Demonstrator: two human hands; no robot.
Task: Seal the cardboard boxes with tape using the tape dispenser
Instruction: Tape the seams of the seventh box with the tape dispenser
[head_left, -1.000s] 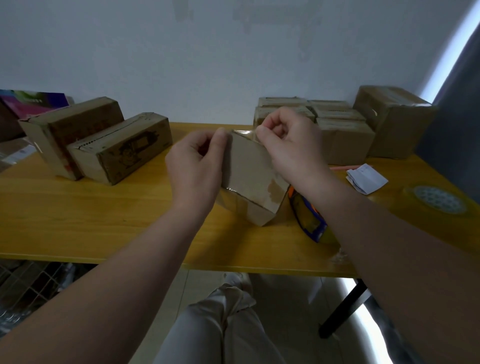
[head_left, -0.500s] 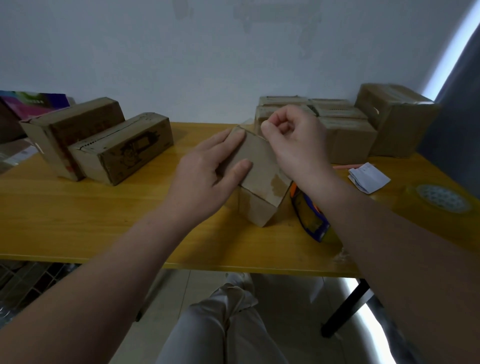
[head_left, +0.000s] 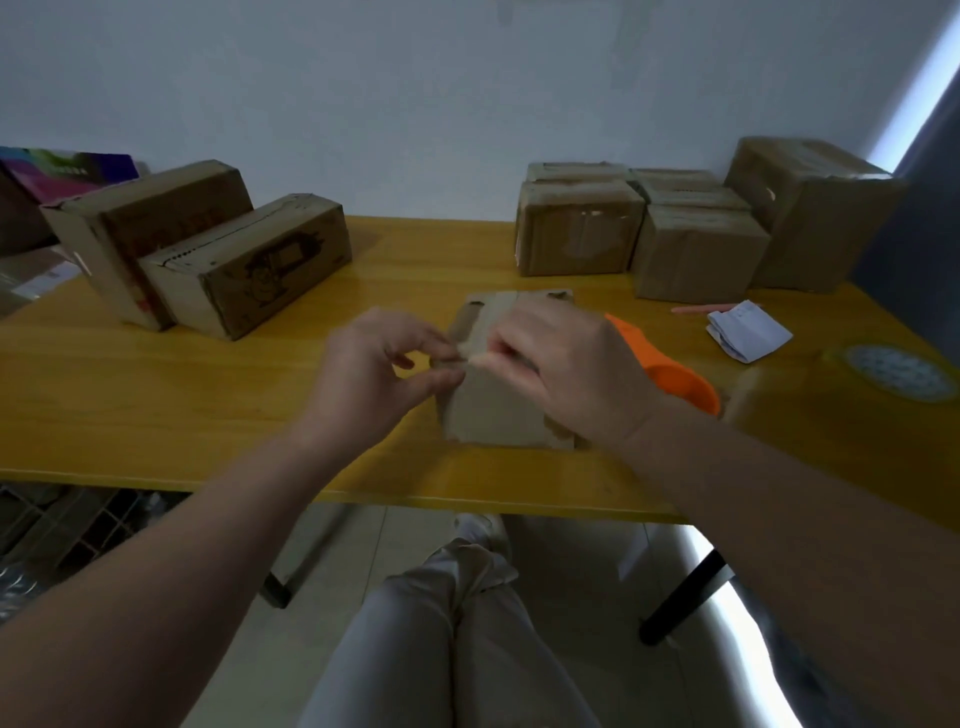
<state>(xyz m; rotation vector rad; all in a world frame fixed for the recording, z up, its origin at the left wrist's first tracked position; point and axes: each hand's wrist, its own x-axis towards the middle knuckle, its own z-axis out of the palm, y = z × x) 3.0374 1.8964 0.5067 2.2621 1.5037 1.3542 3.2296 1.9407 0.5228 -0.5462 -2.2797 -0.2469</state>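
A small cardboard box (head_left: 498, 410) sits on the yellow table (head_left: 208, 405) in front of me. My left hand (head_left: 379, 364) pinches the box's upper left edge between thumb and fingers. My right hand (head_left: 571, 369) reaches over the top of the box, and its curled fingers pinch the same edge right beside the left fingertips. Both hands are blurred, so I cannot tell whether they hold tape or cardboard. The orange tape dispenser (head_left: 670, 374) lies on the table just right of the box, partly hidden behind my right wrist.
Two long boxes (head_left: 244, 265) stand at the back left. Several stacked boxes (head_left: 644, 228) fill the back right. A folded white paper (head_left: 748, 332) and a roll of clear tape (head_left: 898, 371) lie on the right. My legs (head_left: 457, 623) are under the front edge.
The box, earlier tilted up in my hands, now rests on the table. Both hands have come to its upper left edge, and the left hand went from pressing flat to pinching.
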